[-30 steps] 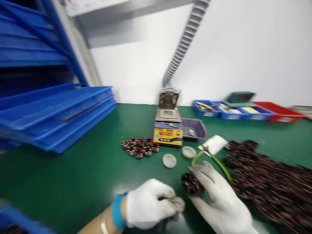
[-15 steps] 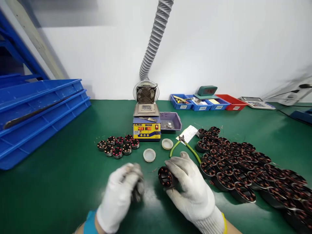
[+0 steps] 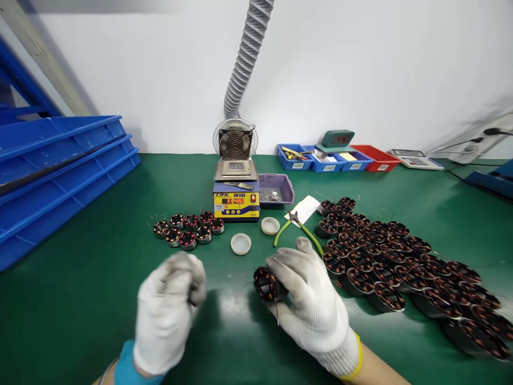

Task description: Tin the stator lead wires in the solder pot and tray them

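Observation:
In a white knit glove with a yellow cuff, my right hand (image 3: 310,305) grips a motor stator (image 3: 265,284) by its dark outer ring. Its round, copper-wound end faces left, and a thin wire end hangs down by the thumb. To the left, my left hand (image 3: 172,305), in a white glove with grey-soiled fingertips, is raised off the table with its fingers closed together. Whatever those fingers may hold is hidden and slightly blurred. Green-handled cutters (image 3: 308,235) lie open just beyond my right hand.
Many wound stators (image 3: 385,267) crowd the right side; a smaller group (image 3: 187,239) stands at left. Between them are a yellow-and-blue solder pot (image 3: 236,206), two shallow white dishes (image 3: 241,244), a purple tray (image 3: 286,187) and a paper slip (image 3: 306,207). Blue crates (image 3: 64,176) are stacked far left.
My left hand has moved left, away from the stator, with its fingers closed. My right hand keeps its grip on the stator, now tilted slightly differently. The view has shifted a little.

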A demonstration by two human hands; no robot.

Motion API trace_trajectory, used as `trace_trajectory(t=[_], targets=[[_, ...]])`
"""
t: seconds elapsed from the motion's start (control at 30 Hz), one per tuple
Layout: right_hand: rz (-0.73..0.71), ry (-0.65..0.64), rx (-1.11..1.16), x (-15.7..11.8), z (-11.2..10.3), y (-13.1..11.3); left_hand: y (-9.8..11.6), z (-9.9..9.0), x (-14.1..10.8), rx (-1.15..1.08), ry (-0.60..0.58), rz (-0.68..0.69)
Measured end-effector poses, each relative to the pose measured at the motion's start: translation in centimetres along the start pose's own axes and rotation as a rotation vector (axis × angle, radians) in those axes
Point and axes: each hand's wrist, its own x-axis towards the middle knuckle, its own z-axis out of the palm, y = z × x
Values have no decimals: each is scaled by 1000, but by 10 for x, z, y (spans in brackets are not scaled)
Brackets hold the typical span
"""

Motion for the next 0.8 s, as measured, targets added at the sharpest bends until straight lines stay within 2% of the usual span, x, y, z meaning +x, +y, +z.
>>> trace_trajectory(t=[0.07,0.1,0.17,0.27,0.4,0.43,0.5,0.57,0.6,0.63,0.7,0.8], targets=[[35,26,-20,0,1,3,5,-2,7,-123,143,22],[54,35,-26,0,2,4,5,-1,10,-144,181,-17],[81,42,-29,0,5,5,-1,1,13,-131,193,-193],[135,42,-8,-3,9,3,-15,8,7,-78,74,-454],[380,-70,16,-7,12,2,-29,15,-8,1,-138,-563],[439,-102,16,-7,12,4,-31,17,-12,34,-223,-575],[507,-169,2,-4,12,10,-33,20,-17,152,-514,-549],[551,-252,-42,3,12,18,-32,23,-22,378,-831,-418],[568,-297,-70,8,13,22,-32,24,-24,504,-936,-326],[579,-347,-98,13,14,25,-31,25,-26,614,-990,-244],[566,-449,-136,23,17,30,-31,26,-30,732,-992,-150],[528,-589,-186,39,22,30,-32,26,-31,723,-968,-145]])
